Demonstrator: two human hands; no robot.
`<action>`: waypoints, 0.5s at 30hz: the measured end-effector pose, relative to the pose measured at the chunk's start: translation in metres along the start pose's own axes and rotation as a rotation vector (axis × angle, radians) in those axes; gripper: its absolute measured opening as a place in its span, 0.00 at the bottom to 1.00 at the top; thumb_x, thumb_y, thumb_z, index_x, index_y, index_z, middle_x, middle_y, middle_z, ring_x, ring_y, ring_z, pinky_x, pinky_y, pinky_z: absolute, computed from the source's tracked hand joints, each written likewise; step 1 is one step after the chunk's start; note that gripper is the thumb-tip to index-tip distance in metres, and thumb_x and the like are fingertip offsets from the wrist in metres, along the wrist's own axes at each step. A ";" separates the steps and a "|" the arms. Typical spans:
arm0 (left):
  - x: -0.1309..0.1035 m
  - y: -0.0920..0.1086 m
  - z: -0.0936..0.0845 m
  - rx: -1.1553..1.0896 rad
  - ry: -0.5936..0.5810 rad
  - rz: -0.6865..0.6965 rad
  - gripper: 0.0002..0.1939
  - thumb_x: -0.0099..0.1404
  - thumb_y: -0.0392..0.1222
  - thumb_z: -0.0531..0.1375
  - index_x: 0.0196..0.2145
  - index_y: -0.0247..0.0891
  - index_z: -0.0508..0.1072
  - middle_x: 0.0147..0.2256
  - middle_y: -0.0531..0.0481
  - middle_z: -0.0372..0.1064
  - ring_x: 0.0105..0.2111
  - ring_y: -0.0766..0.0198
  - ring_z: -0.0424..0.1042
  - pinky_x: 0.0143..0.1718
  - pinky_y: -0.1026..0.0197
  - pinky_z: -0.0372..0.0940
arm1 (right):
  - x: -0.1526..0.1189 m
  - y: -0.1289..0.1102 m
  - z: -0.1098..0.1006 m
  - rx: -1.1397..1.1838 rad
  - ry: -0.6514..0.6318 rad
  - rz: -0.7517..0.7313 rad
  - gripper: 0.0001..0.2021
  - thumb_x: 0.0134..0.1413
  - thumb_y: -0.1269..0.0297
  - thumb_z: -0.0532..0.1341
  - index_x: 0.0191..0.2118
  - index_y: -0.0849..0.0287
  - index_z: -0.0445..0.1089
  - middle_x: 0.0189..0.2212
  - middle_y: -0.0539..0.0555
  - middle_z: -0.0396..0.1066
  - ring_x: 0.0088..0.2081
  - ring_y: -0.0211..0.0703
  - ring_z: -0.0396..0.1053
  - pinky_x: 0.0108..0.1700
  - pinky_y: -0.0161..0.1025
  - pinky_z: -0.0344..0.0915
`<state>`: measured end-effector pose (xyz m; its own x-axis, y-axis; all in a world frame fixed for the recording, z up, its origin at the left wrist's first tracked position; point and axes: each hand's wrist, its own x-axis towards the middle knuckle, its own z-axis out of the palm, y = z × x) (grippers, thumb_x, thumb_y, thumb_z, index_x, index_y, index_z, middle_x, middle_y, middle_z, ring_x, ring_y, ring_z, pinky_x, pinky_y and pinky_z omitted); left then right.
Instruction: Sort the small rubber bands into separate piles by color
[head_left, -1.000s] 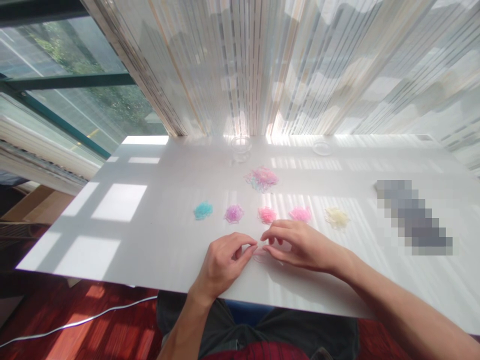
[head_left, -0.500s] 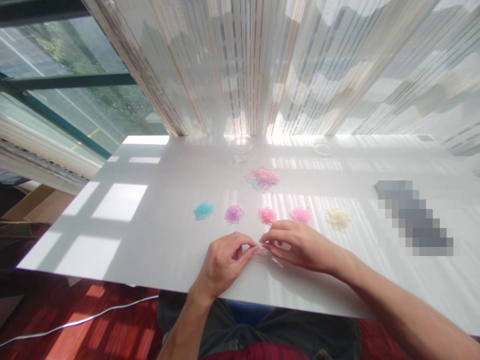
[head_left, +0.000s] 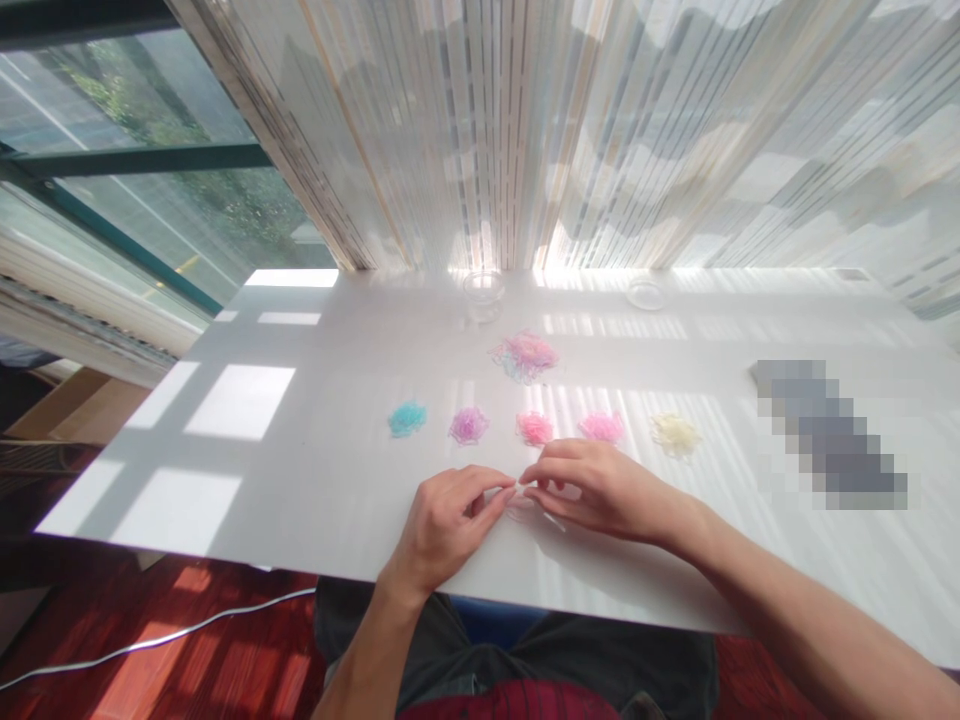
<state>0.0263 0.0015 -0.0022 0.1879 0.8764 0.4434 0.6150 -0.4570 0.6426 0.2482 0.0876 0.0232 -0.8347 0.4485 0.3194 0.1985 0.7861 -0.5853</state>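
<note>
My left hand (head_left: pixel 454 520) and my right hand (head_left: pixel 604 490) meet fingertip to fingertip low over the table's near side. Thumb and forefinger are pinched on each, closed on a tiny pale rubber band, hard to make out. Faint pink rubber bands (head_left: pixel 519 510) show just below the fingertips. Beyond the hands runs a row of small piles of rubber bands: teal (head_left: pixel 407 420), purple (head_left: pixel 469 426), coral (head_left: pixel 534 429), pink (head_left: pixel 602 427) and pale yellow (head_left: pixel 676 435). A larger mixed pile (head_left: pixel 526 355) of pink, purple and teal bands lies behind the row.
Toward the back of the white table (head_left: pixel 315 480) stand a clear round container (head_left: pixel 483 296) and a shallow clear dish or lid (head_left: pixel 646 294). A blurred-out dark object (head_left: pixel 829 435) lies at right. Striped curtains (head_left: pixel 510 130) hang along the far edge.
The hands hold almost the same place and the same pinch. The fingertips have shifted only very slightly; the piles have not changed.
</note>
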 end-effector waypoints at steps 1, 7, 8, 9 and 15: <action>0.000 0.000 0.000 0.003 0.001 0.002 0.05 0.73 0.37 0.61 0.42 0.39 0.78 0.35 0.50 0.81 0.26 0.67 0.74 0.33 0.63 0.69 | 0.000 0.000 0.000 -0.001 0.003 0.002 0.10 0.69 0.66 0.58 0.43 0.61 0.77 0.30 0.55 0.75 0.31 0.41 0.70 0.34 0.38 0.65; 0.000 0.002 0.000 0.012 -0.001 -0.004 0.06 0.73 0.38 0.60 0.42 0.38 0.78 0.34 0.49 0.81 0.25 0.68 0.72 0.32 0.63 0.69 | -0.001 -0.001 -0.006 -0.021 0.009 0.025 0.10 0.69 0.65 0.58 0.44 0.61 0.76 0.30 0.54 0.74 0.31 0.41 0.71 0.35 0.38 0.66; 0.000 0.002 0.000 0.013 -0.003 -0.005 0.06 0.73 0.38 0.60 0.42 0.38 0.78 0.34 0.49 0.81 0.24 0.68 0.72 0.32 0.63 0.69 | -0.001 -0.001 -0.007 -0.018 0.014 0.028 0.10 0.69 0.64 0.58 0.44 0.61 0.76 0.30 0.54 0.73 0.31 0.41 0.71 0.35 0.38 0.66; 0.000 0.002 0.000 0.014 -0.005 -0.006 0.06 0.73 0.38 0.61 0.42 0.38 0.78 0.34 0.49 0.81 0.24 0.68 0.71 0.32 0.63 0.69 | -0.001 -0.001 -0.007 -0.015 0.021 0.026 0.10 0.70 0.64 0.58 0.44 0.61 0.76 0.30 0.54 0.74 0.31 0.41 0.71 0.34 0.38 0.66; 0.000 0.001 0.000 0.017 -0.014 -0.017 0.06 0.73 0.38 0.61 0.41 0.39 0.79 0.33 0.50 0.80 0.24 0.68 0.71 0.32 0.62 0.69 | -0.001 -0.002 -0.004 -0.020 0.010 -0.002 0.10 0.69 0.67 0.58 0.41 0.61 0.76 0.30 0.55 0.75 0.31 0.40 0.70 0.34 0.37 0.64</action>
<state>0.0270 0.0006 -0.0017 0.1877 0.8861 0.4238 0.6313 -0.4394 0.6391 0.2503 0.0877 0.0267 -0.8299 0.4509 0.3285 0.2066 0.7954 -0.5698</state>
